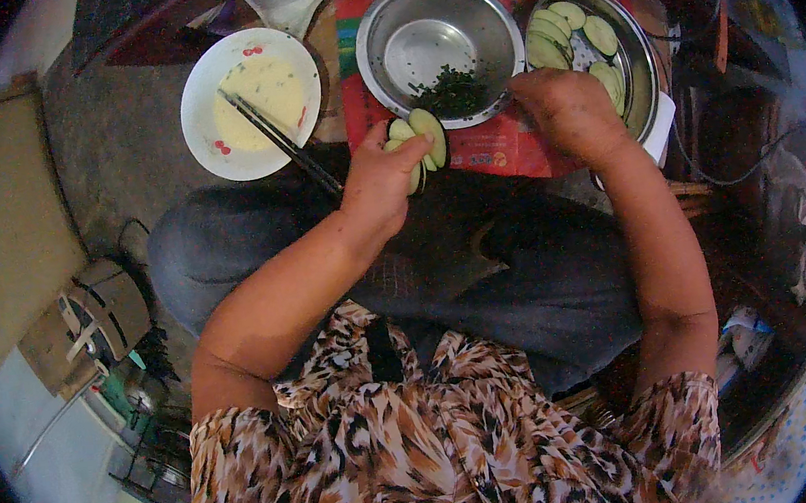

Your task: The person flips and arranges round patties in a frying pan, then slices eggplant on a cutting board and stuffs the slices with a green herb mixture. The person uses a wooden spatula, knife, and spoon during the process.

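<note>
My left hand (382,180) holds several pale green vegetable slices (429,138) with dark rims, close to the near edge of a stainless steel bowl (418,42). Chopped dark green herbs (451,92) lie in that bowl. My right hand (569,112) is at the bowl's right rim, fingers bent together; what its fingertips hold, if anything, cannot be made out. Just beyond it, a metal steamer pan (640,53) holds more slices (549,41). To the left, a white bowl (193,108) contains pale yellow batter (261,93), with black chopsticks (281,140) leaning over its rim.
Under the steel bowl lies a red printed sheet (480,147). A white funnel-shaped thing (296,1) is behind the white bowl. A dark cable (716,182) curves at the right. My bent legs (226,248) are close below the bowls. A wooden stool-like object (110,308) stands at the left.
</note>
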`<action>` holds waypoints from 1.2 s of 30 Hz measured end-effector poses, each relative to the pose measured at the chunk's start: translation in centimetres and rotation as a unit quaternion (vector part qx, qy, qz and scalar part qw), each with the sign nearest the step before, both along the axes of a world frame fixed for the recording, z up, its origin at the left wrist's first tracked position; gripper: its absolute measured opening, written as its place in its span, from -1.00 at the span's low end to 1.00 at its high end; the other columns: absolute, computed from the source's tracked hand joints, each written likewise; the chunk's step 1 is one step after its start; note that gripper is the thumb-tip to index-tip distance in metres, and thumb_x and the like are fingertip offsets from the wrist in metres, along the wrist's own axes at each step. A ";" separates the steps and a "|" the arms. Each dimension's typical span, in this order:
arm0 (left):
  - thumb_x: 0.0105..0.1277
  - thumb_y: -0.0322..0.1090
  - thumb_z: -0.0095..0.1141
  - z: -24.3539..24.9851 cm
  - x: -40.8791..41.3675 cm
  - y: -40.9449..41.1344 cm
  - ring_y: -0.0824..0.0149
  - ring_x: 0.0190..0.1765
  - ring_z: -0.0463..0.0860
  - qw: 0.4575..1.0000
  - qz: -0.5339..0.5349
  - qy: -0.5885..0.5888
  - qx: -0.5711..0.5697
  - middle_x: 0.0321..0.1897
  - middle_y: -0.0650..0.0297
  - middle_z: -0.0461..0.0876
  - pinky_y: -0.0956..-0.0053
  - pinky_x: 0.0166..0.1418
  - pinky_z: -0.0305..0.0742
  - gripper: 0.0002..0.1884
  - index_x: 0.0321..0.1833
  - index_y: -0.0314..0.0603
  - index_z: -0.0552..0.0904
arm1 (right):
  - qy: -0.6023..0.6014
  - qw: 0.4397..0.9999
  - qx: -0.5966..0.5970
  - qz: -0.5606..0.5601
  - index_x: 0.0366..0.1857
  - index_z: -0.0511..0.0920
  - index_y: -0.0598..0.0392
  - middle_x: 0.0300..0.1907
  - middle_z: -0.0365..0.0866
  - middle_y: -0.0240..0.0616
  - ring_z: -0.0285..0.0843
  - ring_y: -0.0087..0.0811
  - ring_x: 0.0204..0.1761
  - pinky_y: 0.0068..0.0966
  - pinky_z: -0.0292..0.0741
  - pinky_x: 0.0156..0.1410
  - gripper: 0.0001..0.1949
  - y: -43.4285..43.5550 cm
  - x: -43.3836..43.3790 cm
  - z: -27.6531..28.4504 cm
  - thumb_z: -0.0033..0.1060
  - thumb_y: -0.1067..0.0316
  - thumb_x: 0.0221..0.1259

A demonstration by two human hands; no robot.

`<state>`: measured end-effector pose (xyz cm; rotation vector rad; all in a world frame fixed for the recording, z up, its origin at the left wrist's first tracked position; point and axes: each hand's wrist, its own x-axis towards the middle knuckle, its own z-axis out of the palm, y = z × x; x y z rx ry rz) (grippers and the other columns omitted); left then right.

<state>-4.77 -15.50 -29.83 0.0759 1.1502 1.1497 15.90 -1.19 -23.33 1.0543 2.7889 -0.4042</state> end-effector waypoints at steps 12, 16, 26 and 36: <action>0.20 -0.46 0.25 1.0 0.0 0.2 0.32 -0.12 0.64 1.000 0.006 0.003 -0.005 -0.14 0.18 0.63 0.47 -0.01 0.53 -0.62 0.06 -0.36 0.49 | 0.001 0.999 -0.053 -0.010 -0.23 0.61 0.03 -0.34 0.64 -0.05 0.61 0.02 -0.25 -0.16 0.53 -0.19 -0.85 0.5 0.0 -0.7 0.11 0.28 0.22; 0.26 -0.42 0.18 1.2 -0.1 0.2 0.31 -0.09 0.65 1.000 -0.017 0.013 -0.010 -0.11 0.23 0.65 0.41 0.00 0.56 -0.66 0.10 -0.23 0.50 | 0.023 0.993 -0.098 -0.055 -0.21 0.62 0.05 -0.32 0.64 -0.03 0.61 0.02 -0.23 -0.20 0.54 -0.17 -0.86 0.4 -0.1 -1.0 0.16 0.31 0.21; 0.25 -0.44 0.18 0.8 -0.1 0.3 0.31 -0.14 0.67 1.000 -0.009 0.004 0.001 -0.15 0.22 0.65 0.39 -0.06 0.58 -0.67 0.08 -0.23 0.50 | 0.129 0.949 -0.262 -0.115 -0.13 0.63 0.23 -0.28 0.70 -0.11 0.65 -0.32 -0.22 -0.46 0.53 -0.04 -0.82 0.8 0.3 -0.8 0.17 0.39 0.28; 0.27 -0.41 0.15 0.6 -0.2 0.1 0.32 -0.17 0.65 1.000 0.002 0.014 0.011 -0.19 0.23 0.65 0.41 -0.09 0.57 -0.71 0.06 -0.23 0.52 | 0.090 0.845 -0.419 -0.319 -0.15 0.62 0.12 -0.37 0.61 -0.30 0.46 -0.48 -0.35 -0.48 0.37 -0.20 -0.80 -0.1 0.2 -1.2 0.09 0.27 0.34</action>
